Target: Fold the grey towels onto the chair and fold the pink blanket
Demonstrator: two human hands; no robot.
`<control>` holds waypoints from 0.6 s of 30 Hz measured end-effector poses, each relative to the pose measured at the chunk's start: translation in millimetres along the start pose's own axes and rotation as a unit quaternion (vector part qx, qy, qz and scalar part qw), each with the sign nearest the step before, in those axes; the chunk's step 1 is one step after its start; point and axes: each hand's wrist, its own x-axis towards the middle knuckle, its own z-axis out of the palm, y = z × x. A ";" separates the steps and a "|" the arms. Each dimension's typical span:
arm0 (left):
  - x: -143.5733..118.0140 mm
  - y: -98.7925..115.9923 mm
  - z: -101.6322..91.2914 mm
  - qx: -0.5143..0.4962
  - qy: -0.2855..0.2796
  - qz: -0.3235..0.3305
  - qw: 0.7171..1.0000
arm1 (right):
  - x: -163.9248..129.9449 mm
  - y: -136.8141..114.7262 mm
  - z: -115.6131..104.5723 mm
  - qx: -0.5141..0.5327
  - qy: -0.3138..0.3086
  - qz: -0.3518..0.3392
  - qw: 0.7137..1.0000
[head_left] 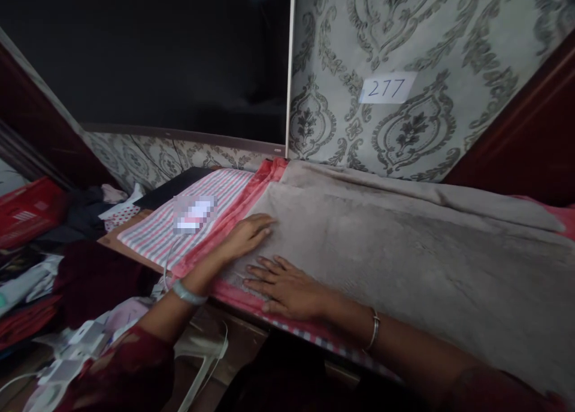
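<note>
Both hands, left hand [247,235] and right hand [287,289], lay flat and unclenched on a soft, limp grey fleece blanket [381,244], best gripped along its near edge.

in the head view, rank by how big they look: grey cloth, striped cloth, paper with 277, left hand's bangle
1. grey cloth, by far the largest.
2. striped cloth.
3. paper with 277, though it hangs farther back on the wall, so its looks mislead.
4. bangle on the left hand, smallest.
</note>
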 end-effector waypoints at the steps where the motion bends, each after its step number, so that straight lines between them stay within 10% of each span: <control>1: 17.4 -1.9 6.3 0.006 -0.015 0.003 1.000 | 0.5 -0.3 0.0 -0.001 0.001 0.000 1.000; 6: 64.1 -9.7 34.9 0.104 -0.117 -0.099 0.983 | -0.6 -4.2 4.2 -0.007 0.009 0.007 1.000; 12: 54.2 -10.5 45.6 0.216 -0.058 -0.171 0.960 | -19.6 -18.1 -9.4 0.064 -0.037 0.000 0.997; 18: 65.6 -6.8 44.4 0.254 -0.067 -0.170 0.950 | -103.6 19.4 -64.2 0.048 0.111 0.153 0.981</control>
